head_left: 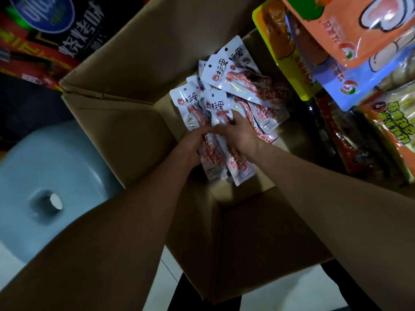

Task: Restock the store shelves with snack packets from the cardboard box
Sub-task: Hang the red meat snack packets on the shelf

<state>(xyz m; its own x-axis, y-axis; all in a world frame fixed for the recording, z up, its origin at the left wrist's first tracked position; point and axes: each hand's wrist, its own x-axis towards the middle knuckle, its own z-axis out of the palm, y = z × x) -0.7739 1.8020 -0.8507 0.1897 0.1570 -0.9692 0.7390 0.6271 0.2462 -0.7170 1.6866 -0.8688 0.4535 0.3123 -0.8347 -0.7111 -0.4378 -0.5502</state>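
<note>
Pale tiled floor (pixel 164 286) under cardboard box (pixel 125 90) (flaps open), blue stool (pixel 56 176).

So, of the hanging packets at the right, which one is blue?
The blue packet hanging just below the orange packet. The yellow packet is to its left, and the one with green letters is lower right.
</note>
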